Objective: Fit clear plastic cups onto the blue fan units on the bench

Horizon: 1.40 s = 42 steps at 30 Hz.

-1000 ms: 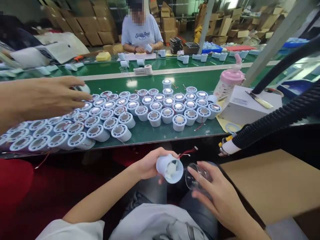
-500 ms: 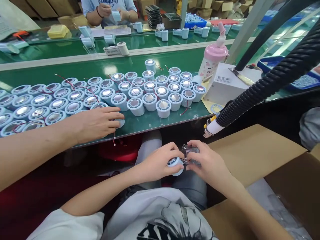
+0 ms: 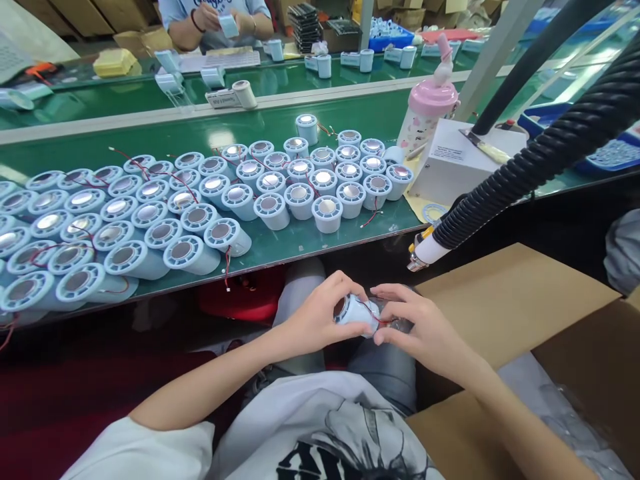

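Observation:
Above my lap, my left hand [image 3: 320, 319] is closed round a light blue round plastic housing [image 3: 361, 313]. The housing lies tilted on its side, its ringed end with a dark centre facing left. Thin red wires [image 3: 376, 315] run from it toward my right hand [image 3: 425, 327]. Those right fingers curve round a clear plastic cup-like piece [image 3: 403, 325], which is partly hidden behind them and sits close against the housing. Whether the two pieces touch, I cannot tell.
Many similar blue housings [image 3: 270, 208] stand in rows on the green bench [image 3: 280, 250]. A black ribbed hose [image 3: 530, 167] with a white nozzle hangs at right, near a grey box [image 3: 445, 163] and pink bottle [image 3: 430, 103]. An open carton [image 3: 515, 300] stands lower right. A person works opposite.
Another person's arm, which reached over the bench from the left, has gone out of view. In my left hand the housing has turned onto its side, and its wires show more.

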Available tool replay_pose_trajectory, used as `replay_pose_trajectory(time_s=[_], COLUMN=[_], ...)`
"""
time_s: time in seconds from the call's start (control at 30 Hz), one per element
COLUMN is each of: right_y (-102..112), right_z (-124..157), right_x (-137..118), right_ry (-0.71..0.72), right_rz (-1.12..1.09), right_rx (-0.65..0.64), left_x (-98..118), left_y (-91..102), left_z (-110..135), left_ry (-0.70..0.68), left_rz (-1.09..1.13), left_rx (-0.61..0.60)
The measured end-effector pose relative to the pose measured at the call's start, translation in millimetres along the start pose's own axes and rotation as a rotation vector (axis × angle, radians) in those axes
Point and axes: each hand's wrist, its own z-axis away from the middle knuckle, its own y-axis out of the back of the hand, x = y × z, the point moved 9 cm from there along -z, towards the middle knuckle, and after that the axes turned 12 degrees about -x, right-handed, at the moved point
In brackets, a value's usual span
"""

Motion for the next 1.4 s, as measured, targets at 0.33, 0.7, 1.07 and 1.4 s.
replay_pose_trajectory(time_s=[0.33, 0.7, 1.07, 1.4], right_y=[6.8, 12.4, -2.6, -11.4], right_z=[3.6, 18.1, 17.0, 16.5], right_x=[33.2, -0.6, 12.7, 14.8], right_ry=[-0.140, 0.150, 0.018, -0.052], right_rz=[-0.684, -0.110, -0.547, -0.806], right_rx=[0.187, 0.117, -0.037, -0.072], left_x=[-13.8, -26.2, 2.0, 7.9], left_y=[-13.0, -27.7, -9.6, -6.7], left_z=[-4.6, 4.9, 11.2, 13.2], left_ry=[-0.104, 0.109, -0.076, -0.147], left_rz=[0.192, 0.841, 0.470, 0.375], left_rx=[-0.107, -0.112, -0.143, -0.120])
